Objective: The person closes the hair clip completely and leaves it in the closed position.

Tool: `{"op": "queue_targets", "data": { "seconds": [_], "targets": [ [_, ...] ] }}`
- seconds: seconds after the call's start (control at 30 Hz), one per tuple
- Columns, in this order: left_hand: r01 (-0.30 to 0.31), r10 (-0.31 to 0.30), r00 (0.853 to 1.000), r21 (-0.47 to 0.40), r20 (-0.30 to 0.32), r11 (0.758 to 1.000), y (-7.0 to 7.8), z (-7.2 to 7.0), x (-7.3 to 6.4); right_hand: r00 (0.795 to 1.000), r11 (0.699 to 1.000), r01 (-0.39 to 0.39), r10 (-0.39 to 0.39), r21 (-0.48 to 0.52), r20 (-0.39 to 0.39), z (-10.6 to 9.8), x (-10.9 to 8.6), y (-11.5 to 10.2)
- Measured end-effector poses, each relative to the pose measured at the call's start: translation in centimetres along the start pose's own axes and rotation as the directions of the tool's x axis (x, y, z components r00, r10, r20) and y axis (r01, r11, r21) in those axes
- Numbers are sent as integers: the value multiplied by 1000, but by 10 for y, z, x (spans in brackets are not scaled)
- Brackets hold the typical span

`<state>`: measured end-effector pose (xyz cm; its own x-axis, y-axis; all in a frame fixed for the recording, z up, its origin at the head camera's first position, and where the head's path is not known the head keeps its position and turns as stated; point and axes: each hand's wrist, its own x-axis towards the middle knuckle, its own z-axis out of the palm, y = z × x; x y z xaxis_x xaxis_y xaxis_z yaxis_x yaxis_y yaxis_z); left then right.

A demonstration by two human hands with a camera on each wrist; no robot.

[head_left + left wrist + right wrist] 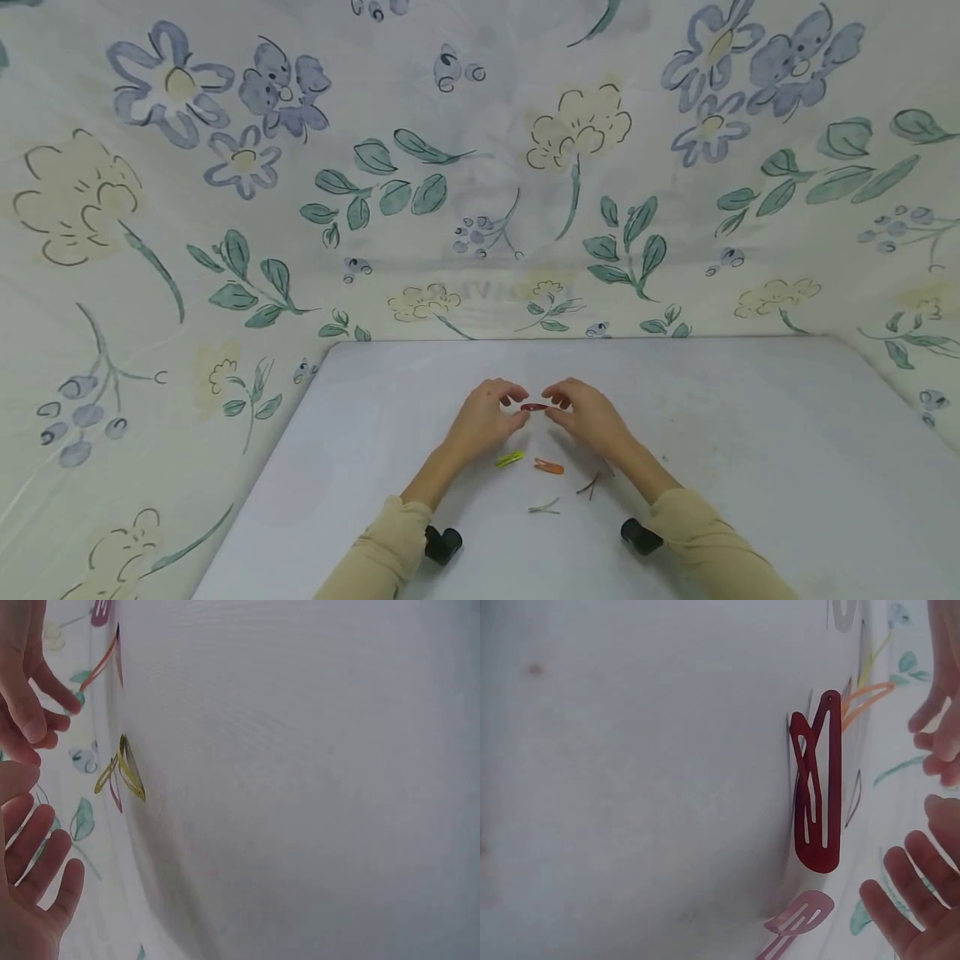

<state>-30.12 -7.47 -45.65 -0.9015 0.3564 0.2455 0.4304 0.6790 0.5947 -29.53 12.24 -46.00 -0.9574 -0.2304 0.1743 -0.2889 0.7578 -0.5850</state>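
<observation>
My left hand [487, 417] and right hand [588, 417] meet over the far middle of the table. Between them, thumbs and fingers of both hands pinch a small dark red hair clip [534, 407] at its two ends. In both wrist views the hands show only at the frame edge, with outer fingers spread, and the held clip is hidden there. Nearer on the table lie a yellow-green hair clip [509, 459] and an orange hair clip [549, 467]. A second dark red snap clip [832, 787] stands on its side, its tongue sprung out.
A greyish-white clip [544, 507] lies nearest the front. Close to the dark red one is a pink clip [802, 915], under the right forearm. The white table [720, 433] ends at a flowered cloth [480, 275]. Black wrist mounts [444, 546] sit by the sleeves.
</observation>
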Motion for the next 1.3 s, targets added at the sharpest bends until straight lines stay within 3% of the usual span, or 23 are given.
{"op": "queue_targets", "data": {
  "seconds": [0.37, 0.8, 1.1, 1.3],
  "targets": [
    [-95, 86, 993, -127, -79, 987, -2, -4, -19, 999, 992, 38, -33, 123, -38, 0, -20, 3],
    [-136, 121, 989, -191, -87, 972, 3, -7, -41, 997, 979, 65, -56, 192, -56, -3, -43, 0],
    [-156, 133, 985, -232, -111, 960, 2, -6, -55, 993, 964, 113, -117, 241, 3, -5, -59, 7],
    [-191, 182, 981, -250, -62, 949, 6, -2, -64, 984, 959, 142, -164, 244, 72, -9, -68, 6]
  ]
}}
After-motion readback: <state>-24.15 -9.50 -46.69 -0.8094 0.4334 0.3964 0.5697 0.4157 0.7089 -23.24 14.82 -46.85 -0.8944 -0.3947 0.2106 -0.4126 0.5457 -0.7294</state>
